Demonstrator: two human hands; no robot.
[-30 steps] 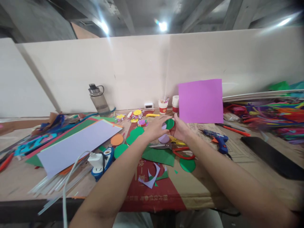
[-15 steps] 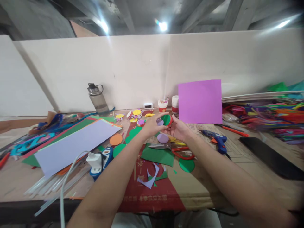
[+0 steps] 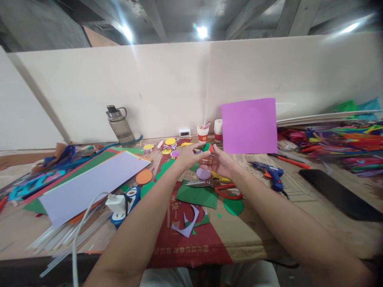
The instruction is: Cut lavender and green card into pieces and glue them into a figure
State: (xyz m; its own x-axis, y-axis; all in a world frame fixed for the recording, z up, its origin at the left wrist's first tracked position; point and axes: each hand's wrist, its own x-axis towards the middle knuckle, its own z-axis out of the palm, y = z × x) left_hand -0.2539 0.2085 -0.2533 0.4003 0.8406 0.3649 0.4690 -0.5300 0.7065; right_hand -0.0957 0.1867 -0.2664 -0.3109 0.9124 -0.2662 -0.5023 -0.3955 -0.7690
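My left hand and my right hand meet above the middle of the table, both pinching a small stack of paper circles: green in front, a lilac one behind, a bit of red at the edge. A lilac paper circle lies on the table just below the hands. Red-handled scissors rest on a green sheet under my right wrist.
A purple sheet stands against the back wall. A blue glue gun, a black flat object, pipe cleaners, two cups, a water bottle, a lilac sheet, a white plug.
Both hands have lifted the paper circles slightly and tilted them; my right palm now faces more upward. The view shifted a little to the right.
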